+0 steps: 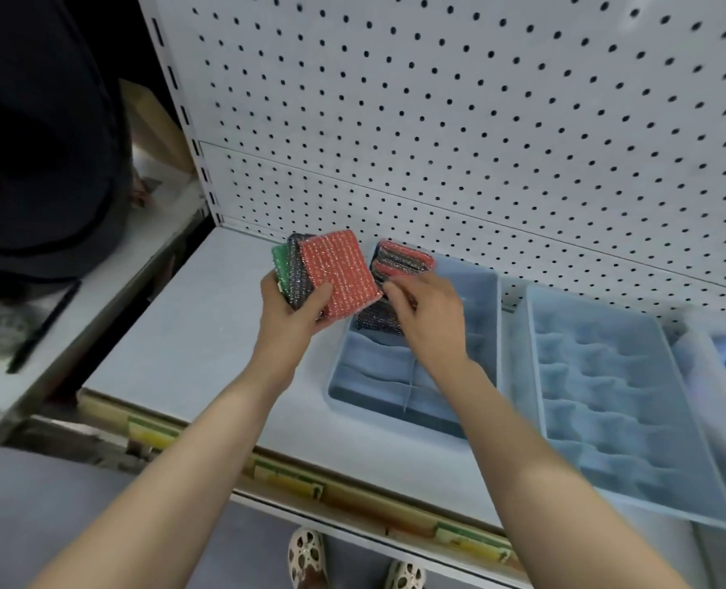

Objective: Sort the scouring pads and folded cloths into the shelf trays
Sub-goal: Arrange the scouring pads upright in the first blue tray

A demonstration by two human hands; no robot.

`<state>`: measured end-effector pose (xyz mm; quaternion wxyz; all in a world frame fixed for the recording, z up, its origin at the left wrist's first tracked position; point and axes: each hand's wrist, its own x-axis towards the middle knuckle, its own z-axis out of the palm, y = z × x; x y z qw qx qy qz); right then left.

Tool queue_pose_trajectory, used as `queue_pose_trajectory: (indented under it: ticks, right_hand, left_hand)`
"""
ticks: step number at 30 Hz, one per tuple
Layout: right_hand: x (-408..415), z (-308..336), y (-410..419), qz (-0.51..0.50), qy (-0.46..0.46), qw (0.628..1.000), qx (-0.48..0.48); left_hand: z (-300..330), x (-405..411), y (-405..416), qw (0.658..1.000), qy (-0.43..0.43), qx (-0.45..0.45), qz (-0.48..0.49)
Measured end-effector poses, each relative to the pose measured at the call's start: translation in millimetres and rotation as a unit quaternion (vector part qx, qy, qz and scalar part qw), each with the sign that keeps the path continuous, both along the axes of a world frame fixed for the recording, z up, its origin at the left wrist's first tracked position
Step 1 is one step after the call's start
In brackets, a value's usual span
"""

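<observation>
The left hand (287, 308) grips a fanned stack of scouring pads (331, 276); the right hand (427, 310) pinches a dark pad (376, 320) over the left tray (486, 333). Beyond, a few pads (401, 259) already stand at its far end. Most compartments, and the middle tray (607, 376), remain unfilled, so sorting looks early.

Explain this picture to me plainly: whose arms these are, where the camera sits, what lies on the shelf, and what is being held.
There is no machine here. A camera on the person's head looks down at their bare arms. The left hand grips a fanned stack of scouring pads, red, dark and green. The right hand reaches over the left blue tray, where more pads stand at the back. A second divided tray sits beside it on the white shelf, before a pegboard.
</observation>
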<state>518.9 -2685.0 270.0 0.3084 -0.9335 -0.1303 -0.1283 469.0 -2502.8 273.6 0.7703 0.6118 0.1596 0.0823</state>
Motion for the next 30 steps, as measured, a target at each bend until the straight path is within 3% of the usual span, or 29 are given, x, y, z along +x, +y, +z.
queue_pose_trajectory:
  ticks: [2, 4, 8, 10, 12, 15, 21, 30]
  right_hand:
    - [0.9, 17.8, 6.9, 0.015, 0.106, 0.982, 0.156]
    - [2.9, 28.8, 11.0, 0.044, 0.217, 0.950, 0.220]
    - [5.7, 31.7, -0.6, 0.033, 0.258, 0.913, 0.313]
    - [3.7, 26.4, -15.8, -0.001, 0.217, 0.942, 0.258]
    - [-1.7, 16.5, -32.0, -0.012, 0.148, 0.983, 0.110]
    - [-11.6, -1.7, -41.3, 0.007, 0.070, 0.996, -0.057]
    - [-10.9, -14.1, -19.8, 0.018, -0.024, 0.997, -0.073]
    - [-3.3, -11.4, -2.2, 0.003, -0.065, 0.995, -0.074]
  left_hand:
    - [3.2, 0.2, -5.3, 0.999, -0.013, 0.007, -0.030]
    - [5.3, 0.4, -10.5, 0.997, -0.031, 0.013, -0.069]
    - [5.4, 0.5, -9.2, 0.995, -0.058, 0.033, -0.068]
    - [5.1, 0.8, -2.4, 0.998, -0.048, 0.029, -0.020]
    - [3.4, 1.4, 5.4, 0.999, -0.040, 0.017, 0.018]
    - [1.4, 0.7, 11.2, 0.999, -0.033, 0.021, 0.028]
    - [-0.6, -6.3, 5.3, 0.999, -0.046, 0.000, -0.003]
    - [-2.8, -12.7, 4.5, 0.999, -0.044, -0.001, -0.005]
